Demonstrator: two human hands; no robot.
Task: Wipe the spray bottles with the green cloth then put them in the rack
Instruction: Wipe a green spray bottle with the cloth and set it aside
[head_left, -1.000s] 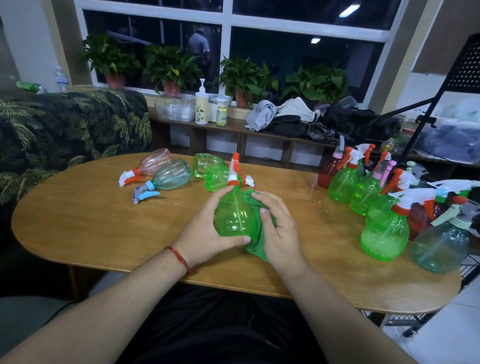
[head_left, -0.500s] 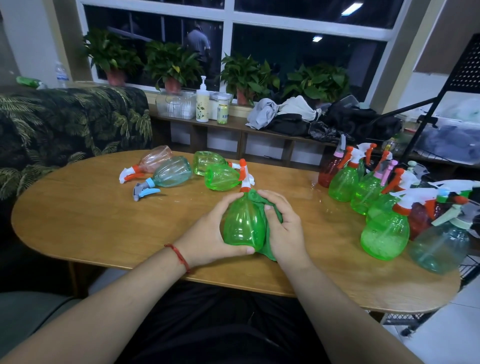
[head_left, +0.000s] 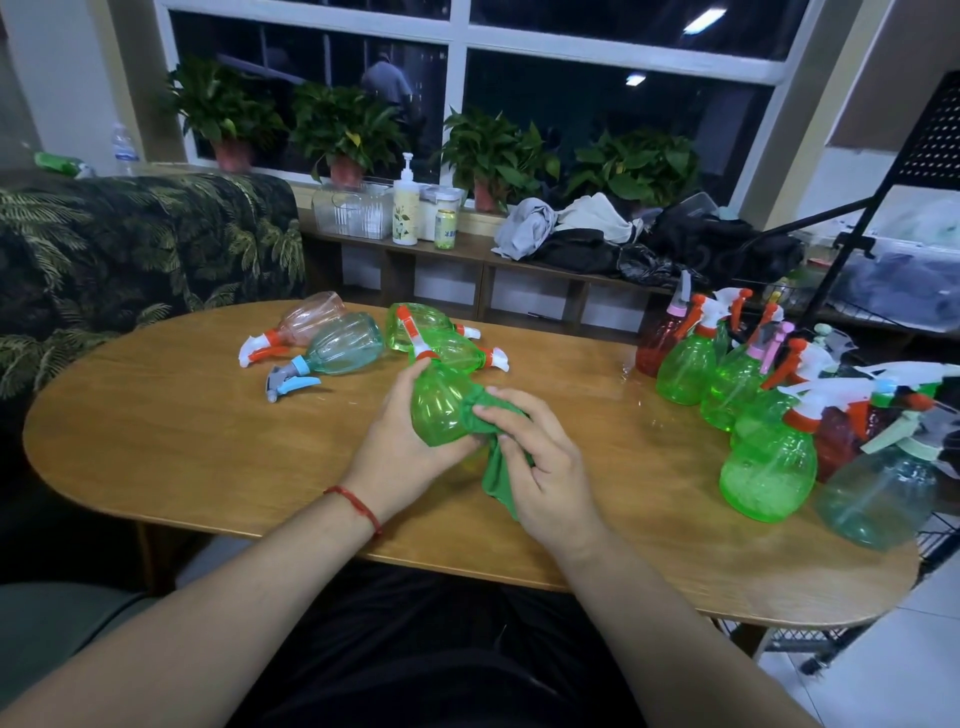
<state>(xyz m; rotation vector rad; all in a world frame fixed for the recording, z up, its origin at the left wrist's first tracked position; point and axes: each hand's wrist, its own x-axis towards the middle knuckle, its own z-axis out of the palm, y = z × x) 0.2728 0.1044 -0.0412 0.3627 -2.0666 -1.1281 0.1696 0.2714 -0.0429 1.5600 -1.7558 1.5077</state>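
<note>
Okay, left hand (head_left: 400, 447) has fingers and thumb curled round the body of a green spray bottle (head_left: 439, 410), which is tilted just above the middle of the wooden table (head_left: 182, 441) with its orange-white nozzle pointing away. Right hand (head_left: 540, 467) pinches the bunched green cloth (head_left: 498, 467) against the bottle's right side with its fingers curled, and the cloth tail hangs down. Behind them, a pink bottle (head_left: 311, 325), a pale blue bottle (head_left: 343, 351) and two more green bottles (head_left: 415, 322) lie on their sides. Upright bottles (head_left: 763, 467) cluster at the table's right end, mostly green, some red.
</note>
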